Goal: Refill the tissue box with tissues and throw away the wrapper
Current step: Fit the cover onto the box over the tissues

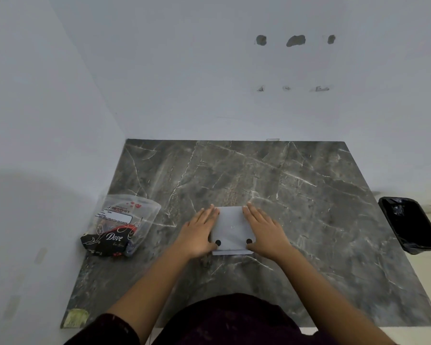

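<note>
A pale grey tissue box (231,227) lies flat in the middle of the dark marble table (309,195). My left hand (199,232) presses against its left side and my right hand (265,231) against its right side, fingers straight and pointing away from me. Both thumbs rest on the box's near corners. To the left lies the tissue wrapper (121,226), a crumpled clear and black plastic pack with "Dove" printed on it, apart from both hands. Whether tissues are inside the box is hidden.
A black bin (411,224) lined with a dark bag stands on the floor past the table's right edge. White walls close off the back and left sides. A small yellowish sticker (76,317) marks the table's near-left corner.
</note>
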